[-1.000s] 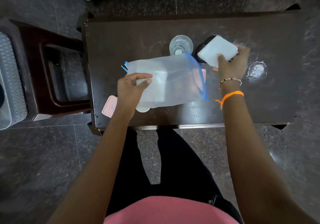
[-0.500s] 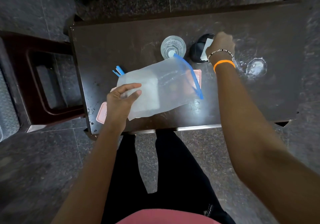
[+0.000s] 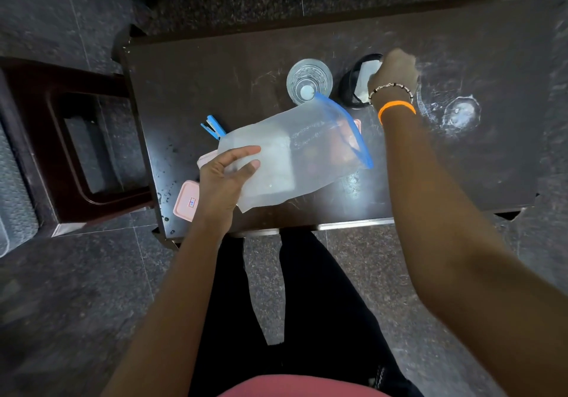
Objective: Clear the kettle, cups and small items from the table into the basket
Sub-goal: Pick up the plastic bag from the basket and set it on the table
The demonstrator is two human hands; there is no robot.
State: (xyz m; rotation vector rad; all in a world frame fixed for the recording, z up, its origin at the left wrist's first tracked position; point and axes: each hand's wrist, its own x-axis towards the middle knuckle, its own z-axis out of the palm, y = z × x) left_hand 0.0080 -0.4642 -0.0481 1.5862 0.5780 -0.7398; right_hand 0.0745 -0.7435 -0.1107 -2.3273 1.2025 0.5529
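My left hand (image 3: pixel 226 178) pinches the near end of a clear plastic zip bag (image 3: pixel 292 157) with a blue seal, held above the dark table (image 3: pixel 215 74). My right hand (image 3: pixel 395 72) is over a black mesh cup (image 3: pixel 353 84) and holds a white folded item (image 3: pixel 367 74) that is partly inside it. A clear drinking glass (image 3: pixel 309 81) stands just left of the mesh cup. A blue clip (image 3: pixel 212 127) lies left of the bag. A pink lidded box (image 3: pixel 186 201) sits near the table's front left corner; another pink thing shows through the bag.
A dark red plastic chair (image 3: pixel 76 138) stands left of the table, and a grey basket (image 3: pixel 12 181) shows at the far left edge. A white smear (image 3: pixel 461 112) marks the table right of my right hand. My legs are against the table's front edge.
My right hand turned over and pushed the white item down into the black mesh cup. My left hand kept hold of the bag, which tilted up at its blue end.
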